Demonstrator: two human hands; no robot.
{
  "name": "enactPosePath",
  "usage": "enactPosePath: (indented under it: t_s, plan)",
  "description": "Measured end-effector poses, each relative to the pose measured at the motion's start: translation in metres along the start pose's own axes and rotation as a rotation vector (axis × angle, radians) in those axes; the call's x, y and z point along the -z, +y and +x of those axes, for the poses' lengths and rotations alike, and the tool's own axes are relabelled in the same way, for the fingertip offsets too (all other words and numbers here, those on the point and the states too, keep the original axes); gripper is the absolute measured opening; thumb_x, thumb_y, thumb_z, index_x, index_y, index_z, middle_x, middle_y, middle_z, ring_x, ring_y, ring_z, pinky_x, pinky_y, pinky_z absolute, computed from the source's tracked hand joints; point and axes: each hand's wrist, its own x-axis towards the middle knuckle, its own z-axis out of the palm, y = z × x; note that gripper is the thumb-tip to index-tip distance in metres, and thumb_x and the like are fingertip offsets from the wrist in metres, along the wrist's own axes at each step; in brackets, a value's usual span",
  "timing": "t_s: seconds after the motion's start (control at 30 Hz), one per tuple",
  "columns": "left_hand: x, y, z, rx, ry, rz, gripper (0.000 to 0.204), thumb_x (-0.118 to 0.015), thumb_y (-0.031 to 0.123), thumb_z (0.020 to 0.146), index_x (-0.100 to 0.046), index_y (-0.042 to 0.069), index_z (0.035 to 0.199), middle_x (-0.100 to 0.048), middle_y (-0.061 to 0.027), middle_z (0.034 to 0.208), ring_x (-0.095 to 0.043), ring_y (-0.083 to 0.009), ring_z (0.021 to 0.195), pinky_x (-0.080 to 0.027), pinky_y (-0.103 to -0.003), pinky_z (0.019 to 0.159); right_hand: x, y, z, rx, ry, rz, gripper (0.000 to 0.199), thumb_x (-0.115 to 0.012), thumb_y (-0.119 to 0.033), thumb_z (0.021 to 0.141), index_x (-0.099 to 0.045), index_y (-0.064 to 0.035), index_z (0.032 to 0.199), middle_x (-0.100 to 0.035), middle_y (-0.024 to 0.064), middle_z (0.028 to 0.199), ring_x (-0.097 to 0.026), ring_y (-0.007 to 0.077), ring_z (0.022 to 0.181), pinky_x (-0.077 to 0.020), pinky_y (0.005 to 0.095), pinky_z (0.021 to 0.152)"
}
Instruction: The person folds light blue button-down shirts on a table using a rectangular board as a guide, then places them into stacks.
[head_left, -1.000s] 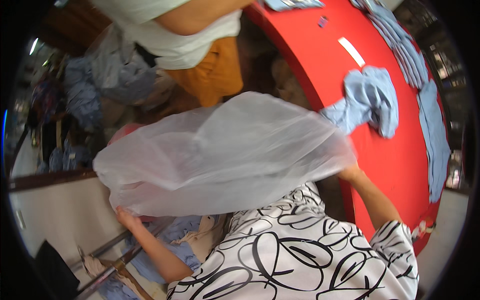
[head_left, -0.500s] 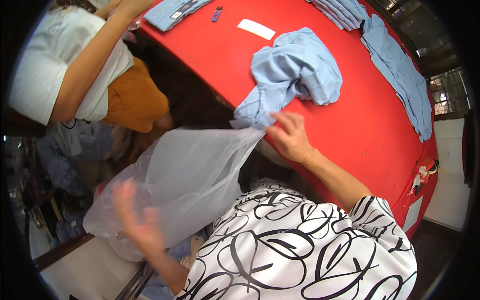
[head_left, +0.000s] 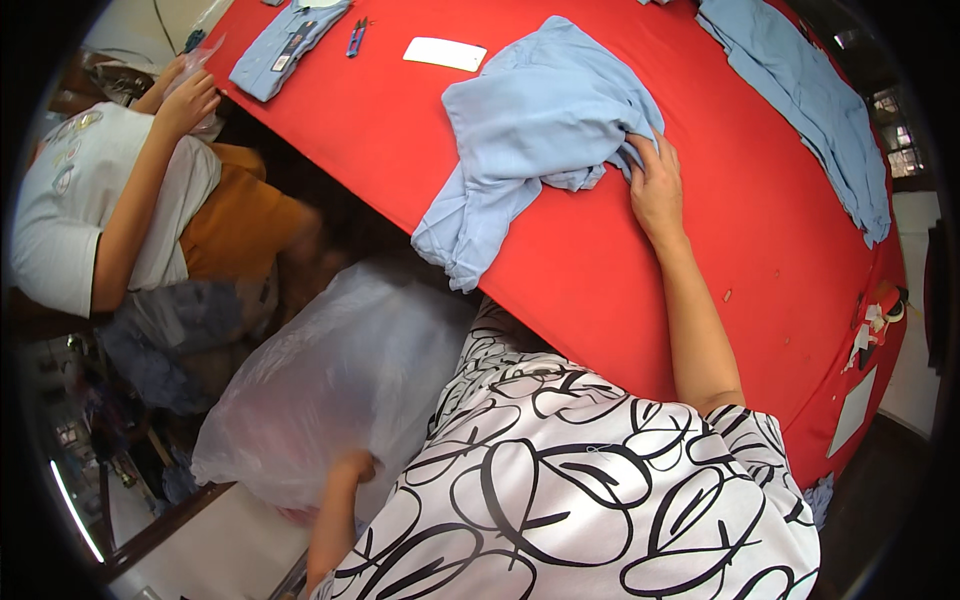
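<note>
A crumpled light blue shirt (head_left: 545, 120) lies on the red table, one part of it hanging over the near edge. My right hand (head_left: 657, 190) is at its right side, the fingers curled onto the cloth and partly hidden in a fold. Below the table edge, at my left, stands a large translucent plastic bag (head_left: 330, 370) with something reddish showing faintly through it. My left hand (head_left: 352, 468) is closed at the near side of the bag, its fingertips mostly out of sight.
On the red table (head_left: 600, 270) are a folded shirt with a tag (head_left: 290, 50), blue thread snips (head_left: 357, 38), a white card (head_left: 445, 53) and more blue garments (head_left: 805, 110). Tape (head_left: 893, 300) sits at the right edge. Another person (head_left: 130, 210) handles clear plastic at left.
My right hand has let go of the bag's edge and moved up onto the shirt, which has shifted and spread. My left hand has come lower and closed at the bag, which has dropped.
</note>
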Motion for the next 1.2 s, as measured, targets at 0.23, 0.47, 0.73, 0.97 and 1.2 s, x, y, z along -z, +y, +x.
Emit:
enactPosePath:
  t_s: [0.23,0.47,0.73,0.97,1.2]
  plan:
    - [-0.096,-0.098,-0.001,0.164,-0.230,0.136,0.041,-0.060,0.017,0.083,-0.068,0.027,0.122,-0.065,-0.0096,0.125,-0.061,-0.0304,0.116,-0.048,-0.041,0.098,-0.003,-0.008,-0.001,0.029,0.022,-0.021,0.043,-0.061,0.006,0.077,-0.061,-0.0095,0.118,-0.053,0.0142,0.132,-0.050,0.0360,0.119,-0.0410,0.0438,0.102]
    - [-0.018,-0.120,-0.023,-0.117,0.000,0.018,0.045,-0.066,0.030,0.083,-0.064,0.019,0.127,-0.063,-0.0145,0.126,-0.061,-0.0329,0.115,-0.048,-0.041,0.098,0.002,-0.012,0.001,-0.008,0.014,0.015,0.039,-0.061,0.005,0.078,-0.061,-0.0081,0.115,-0.050,0.0147,0.135,-0.048,0.0373,0.121,-0.0422,0.0451,0.102]
    - [0.227,0.018,-0.138,-0.505,0.652,0.059,0.046,-0.072,0.036,0.082,-0.065,0.007,0.118,-0.059,-0.0190,0.120,-0.059,-0.0377,0.110,-0.048,-0.043,0.093,0.044,-0.022,0.010,-0.576,0.072,0.831,0.018,-0.058,-0.018,0.096,-0.063,-0.0021,0.104,-0.062,0.0017,0.096,-0.054,0.0092,0.091,-0.0442,0.0255,0.081]
    - [0.338,0.163,-0.150,-0.987,1.361,-0.231,0.062,-0.073,0.041,0.082,-0.056,-0.003,0.121,-0.060,-0.0181,0.119,-0.055,-0.0384,0.111,-0.044,-0.044,0.094,0.144,-0.093,0.013,-0.326,0.201,0.902,0.017,-0.057,-0.016,0.096,-0.063,-0.0003,0.093,-0.060,0.0022,0.091,-0.052,0.0099,0.086,-0.0414,0.0246,0.079]
    - [0.348,0.238,-0.128,-1.324,0.946,-0.380,0.043,-0.073,0.029,0.085,-0.063,-0.003,0.113,-0.067,-0.0142,0.098,-0.062,-0.0273,0.095,-0.048,-0.038,0.086,0.222,-0.120,0.016,0.086,0.233,0.421,0.016,-0.061,-0.011,0.091,-0.066,0.0026,0.099,-0.063,0.0055,0.091,-0.056,0.0143,0.087,-0.0432,0.0275,0.082]
